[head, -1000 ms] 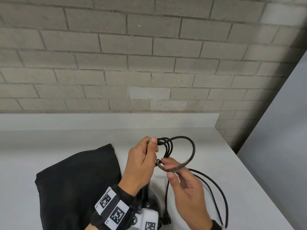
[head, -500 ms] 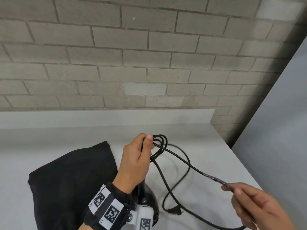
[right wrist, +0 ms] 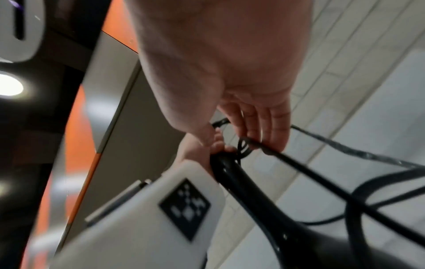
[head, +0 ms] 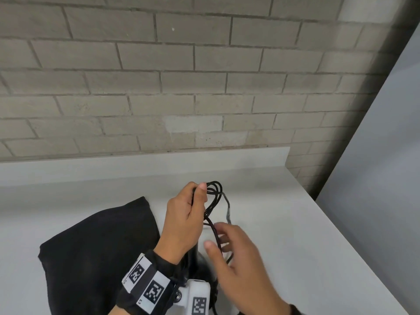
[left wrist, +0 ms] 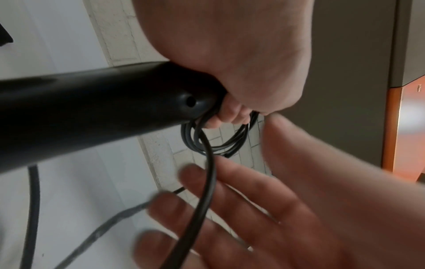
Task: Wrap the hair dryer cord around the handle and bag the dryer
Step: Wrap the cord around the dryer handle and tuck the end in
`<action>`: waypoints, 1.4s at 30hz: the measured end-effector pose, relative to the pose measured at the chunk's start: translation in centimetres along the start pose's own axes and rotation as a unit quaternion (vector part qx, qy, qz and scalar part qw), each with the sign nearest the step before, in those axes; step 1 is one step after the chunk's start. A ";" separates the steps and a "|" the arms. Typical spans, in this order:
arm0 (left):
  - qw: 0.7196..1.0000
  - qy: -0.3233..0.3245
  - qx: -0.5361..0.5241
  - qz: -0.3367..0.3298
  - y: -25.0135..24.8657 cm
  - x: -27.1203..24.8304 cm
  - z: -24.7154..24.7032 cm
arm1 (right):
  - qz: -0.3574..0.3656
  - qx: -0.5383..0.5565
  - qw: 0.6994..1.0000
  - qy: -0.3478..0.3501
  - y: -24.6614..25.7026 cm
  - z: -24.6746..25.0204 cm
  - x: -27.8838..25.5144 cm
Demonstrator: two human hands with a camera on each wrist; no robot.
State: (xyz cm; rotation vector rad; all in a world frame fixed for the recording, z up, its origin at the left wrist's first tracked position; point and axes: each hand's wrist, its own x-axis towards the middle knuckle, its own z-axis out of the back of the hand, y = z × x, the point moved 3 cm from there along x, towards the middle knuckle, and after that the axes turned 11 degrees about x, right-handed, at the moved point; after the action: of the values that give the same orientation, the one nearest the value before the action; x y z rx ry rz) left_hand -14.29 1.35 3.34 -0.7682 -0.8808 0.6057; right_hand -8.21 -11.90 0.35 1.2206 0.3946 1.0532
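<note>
My left hand (head: 188, 214) grips the black hair dryer handle (left wrist: 92, 102) upright over the counter and pins several cord loops (head: 214, 189) against its end with the thumb. In the left wrist view the curled fingers (left wrist: 232, 114) hold those loops (left wrist: 220, 143). The right hand (head: 229, 244) is just to the right of it, blurred, fingers straight. The cord (left wrist: 207, 182) runs across those fingers (left wrist: 241, 209). The dryer body (head: 202, 267) shows under my left wrist. A black bag (head: 97, 246) lies flat on the left.
The white counter (head: 284, 223) ends at a low back ledge (head: 136, 164) below a brick wall, and its right edge runs diagonally beside a grey panel (head: 375, 201). Loose cord (right wrist: 345, 200) trails down to the counter.
The right hand, which had drawn the cord out to the lower right, has swung back in beside the left hand. The left hand has kept its grip on handle and loops.
</note>
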 end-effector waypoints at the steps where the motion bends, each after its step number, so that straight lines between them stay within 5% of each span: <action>1: 1.000 0.000 0.002 0.000 0.0 0.0 0.1 | -0.017 0.017 1.000 0.019 -0.2 -1.0 0.6; 7: 1.000 -0.014 -0.002 0.010 0.3 -0.3 0.7 | -0.016 0.115 0.993 0.031 -0.7 -0.1 0.7; 13: 1.000 -0.023 -0.009 0.011 0.4 -0.3 0.8 | 0.033 -0.068 0.996 0.037 -4.0 8.3 -3.1; 17: 0.999 -0.014 -0.029 0.021 0.7 -0.4 0.8 | -0.065 -0.174 0.982 0.037 -8.1 13.8 -5.6; 21: 0.999 -0.012 -0.038 0.026 0.8 -0.4 0.7 | -0.087 -0.272 0.955 0.084 -12.6 17.6 -6.0; 25: 0.999 -0.009 -0.040 0.027 0.7 -0.3 0.5 | -0.097 -0.319 0.928 0.166 -8.8 15.1 -3.7; 27: 0.999 -0.009 -0.036 0.027 0.6 -0.3 0.4 | -0.138 -0.226 0.945 0.191 -5.3 13.1 -2.3; 31: 1.000 -0.010 -0.015 0.025 0.4 -0.3 0.4 | -0.042 -0.041 0.986 0.154 0.8 7.8 0.7; 37: 1.000 -0.010 0.006 0.014 0.4 -0.2 0.5 | -0.044 0.010 0.987 0.155 2.0 0.6 4.1; 42: 0.999 -0.018 -0.034 0.035 0.9 -0.4 0.8 | -0.069 0.065 0.971 0.219 1.0 2.1 2.1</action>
State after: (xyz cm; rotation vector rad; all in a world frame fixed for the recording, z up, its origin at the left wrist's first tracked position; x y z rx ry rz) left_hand -15.35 1.85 2.81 -0.8553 -0.9153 0.6561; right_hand -6.01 -11.37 2.54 1.0523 0.8897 1.1876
